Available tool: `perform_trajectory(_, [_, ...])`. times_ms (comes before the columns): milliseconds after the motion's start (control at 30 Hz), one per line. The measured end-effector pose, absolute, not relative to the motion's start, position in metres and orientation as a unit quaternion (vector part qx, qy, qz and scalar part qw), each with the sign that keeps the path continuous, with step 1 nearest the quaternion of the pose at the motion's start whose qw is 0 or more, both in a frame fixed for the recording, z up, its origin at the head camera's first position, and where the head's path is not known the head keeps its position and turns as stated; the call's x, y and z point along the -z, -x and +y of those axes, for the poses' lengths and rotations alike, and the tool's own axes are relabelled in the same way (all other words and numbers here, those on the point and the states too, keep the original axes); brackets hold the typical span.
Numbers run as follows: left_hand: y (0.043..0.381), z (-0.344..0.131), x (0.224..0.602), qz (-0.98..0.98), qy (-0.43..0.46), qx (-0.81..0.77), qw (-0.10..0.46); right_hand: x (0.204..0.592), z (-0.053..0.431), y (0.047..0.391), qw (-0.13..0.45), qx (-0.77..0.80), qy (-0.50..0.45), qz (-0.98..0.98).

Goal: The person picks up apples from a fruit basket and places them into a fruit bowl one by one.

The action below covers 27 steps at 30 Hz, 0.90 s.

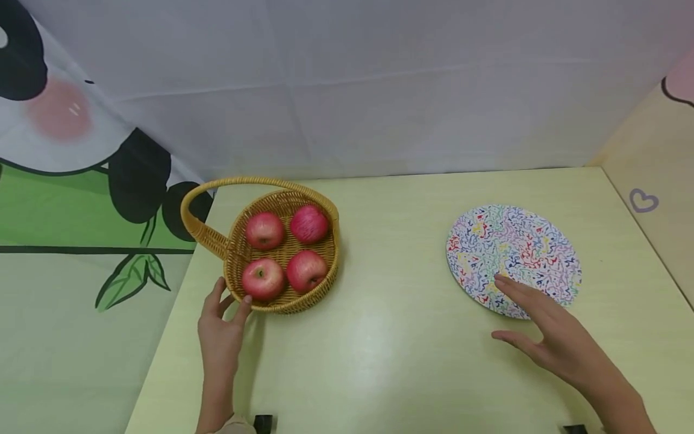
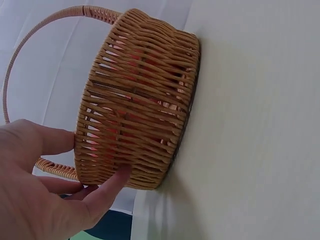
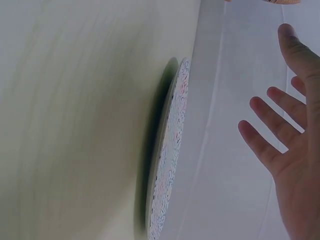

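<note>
Head view alone shows apple tops [image 1: 263, 280]; left fingers [image 2: 106, 197] grasp basket [image 2: 135, 110], right fingers [image 3: 261, 144] spread.

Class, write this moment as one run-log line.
left hand: touching basket | right hand: open, clear of patterned disc | basket: four apples inside

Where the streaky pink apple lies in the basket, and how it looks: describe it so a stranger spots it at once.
In the head view, on the pale table, find the wicker basket left of the patterned disc. Inside it, take the upper-right apple. Its deeper, streaked pink sets it apart from the three paler apples.
</note>
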State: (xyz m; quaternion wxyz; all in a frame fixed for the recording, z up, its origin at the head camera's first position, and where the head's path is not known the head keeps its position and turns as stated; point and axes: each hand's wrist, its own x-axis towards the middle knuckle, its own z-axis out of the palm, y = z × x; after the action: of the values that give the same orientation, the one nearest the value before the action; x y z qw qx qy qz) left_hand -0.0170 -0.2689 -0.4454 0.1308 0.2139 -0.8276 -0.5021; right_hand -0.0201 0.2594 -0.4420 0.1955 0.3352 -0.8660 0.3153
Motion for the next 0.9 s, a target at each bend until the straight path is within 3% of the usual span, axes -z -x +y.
perform_trajectory(367, [0.018,-0.264,0.440,-0.677,-0.262,0.681,0.092,0.437,0.242,0.027,0.177,-0.334,-0.337,-0.862])
perform_trajectory(900, [0.021,-0.267,0.440,-0.650,-0.277,0.703,0.077,0.433,0.186,0.047,0.130,-0.412,-0.344,-0.833])
